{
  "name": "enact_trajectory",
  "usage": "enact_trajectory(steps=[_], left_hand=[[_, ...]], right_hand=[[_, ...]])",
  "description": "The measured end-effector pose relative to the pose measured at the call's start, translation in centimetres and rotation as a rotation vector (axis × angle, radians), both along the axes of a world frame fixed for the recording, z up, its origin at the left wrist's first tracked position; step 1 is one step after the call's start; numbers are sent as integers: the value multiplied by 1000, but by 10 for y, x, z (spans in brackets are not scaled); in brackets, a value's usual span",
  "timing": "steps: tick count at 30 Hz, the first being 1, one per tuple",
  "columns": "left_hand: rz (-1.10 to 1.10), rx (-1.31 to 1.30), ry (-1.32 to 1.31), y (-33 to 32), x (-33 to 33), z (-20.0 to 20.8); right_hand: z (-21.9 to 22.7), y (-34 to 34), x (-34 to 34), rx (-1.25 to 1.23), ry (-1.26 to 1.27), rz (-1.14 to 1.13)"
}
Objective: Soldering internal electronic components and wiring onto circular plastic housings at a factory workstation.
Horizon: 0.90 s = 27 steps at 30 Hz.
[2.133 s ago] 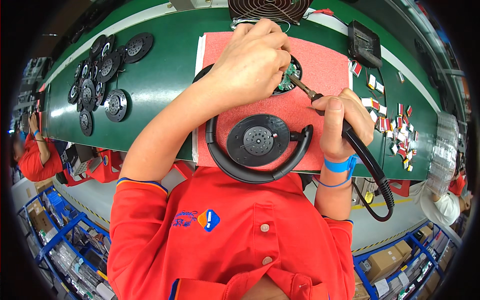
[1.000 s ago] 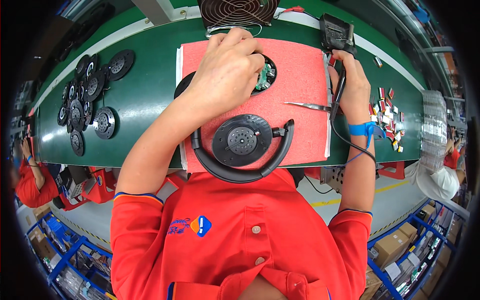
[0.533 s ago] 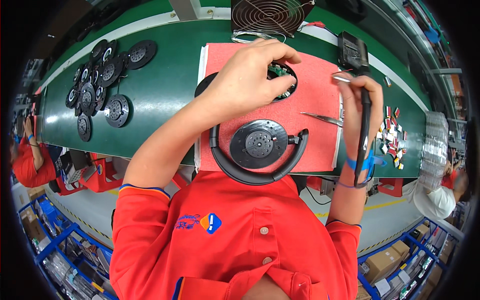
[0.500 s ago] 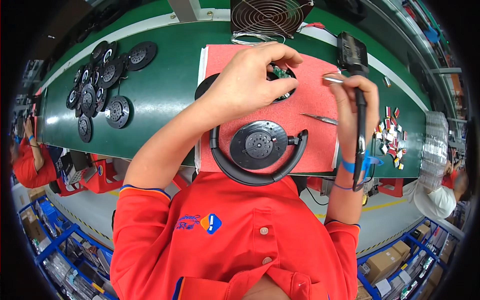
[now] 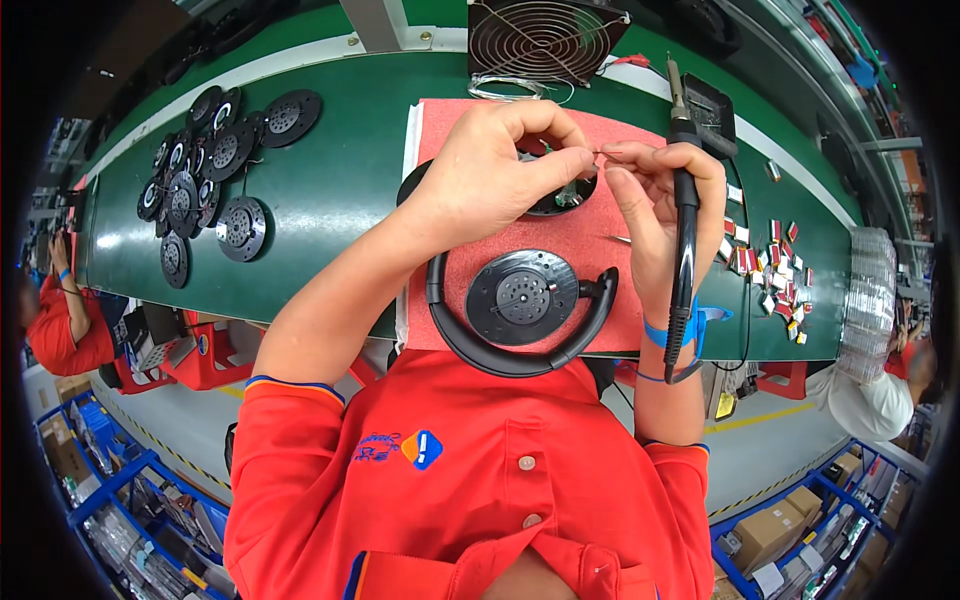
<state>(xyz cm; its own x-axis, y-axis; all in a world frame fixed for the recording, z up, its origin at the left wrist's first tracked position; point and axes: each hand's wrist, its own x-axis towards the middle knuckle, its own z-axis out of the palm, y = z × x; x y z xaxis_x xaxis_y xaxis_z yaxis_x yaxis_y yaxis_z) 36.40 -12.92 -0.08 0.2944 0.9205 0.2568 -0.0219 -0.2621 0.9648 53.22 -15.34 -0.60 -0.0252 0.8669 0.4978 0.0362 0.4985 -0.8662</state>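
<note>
My left hand point(image 5: 505, 165) reaches over an opened black headphone ear cup point(image 5: 545, 207) with a green circuit board point(image 5: 568, 193) inside. Its thumb and forefinger come together at a thin red wire point(image 5: 608, 153). On the other side of the wire, the fingertips of my right hand point(image 5: 660, 200) are pinched close to it. A soldering iron point(image 5: 684, 195) lies across that same hand, its metal tip pointing to the far side. Nearer to me rest the other ear cup point(image 5: 522, 297) and its curved black headband point(image 5: 480, 350). The tweezers point(image 5: 621, 239) are mostly hidden behind my right hand.
A pink foam mat point(image 5: 450, 125) lies on the green table. Several black speaker discs point(image 5: 230, 150) are piled at left. Small red-and-white battery packs point(image 5: 780, 265) are scattered at right. At the far side stand a grilled fan point(image 5: 545, 40) and a black tray point(image 5: 712, 105).
My right hand has moved left with the soldering iron and met my left fingertips. A small silvery piece seen at its fingers earlier is now hidden. The tweezers are more covered.
</note>
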Motion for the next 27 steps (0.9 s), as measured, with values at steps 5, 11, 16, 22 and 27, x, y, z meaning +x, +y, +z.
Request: enact_trajectory(steps=[5, 11, 16, 22, 27], left_hand=[[22, 28, 135, -7, 0, 7], [17, -6, 415, -8, -6, 19], [60, 415, 642, -1, -11, -1], [40, 550, 750, 2, -11, -5], [72, 639, 684, 4, -13, -13]], right_hand=[[-3, 1, 0, 27, -52, -59], [0, -7, 6, 46, -299, -68], [0, -12, 17, 168, -323, -128], [16, -17, 27, 266, -308, -121], [25, -11, 30, 388, -436, -181]])
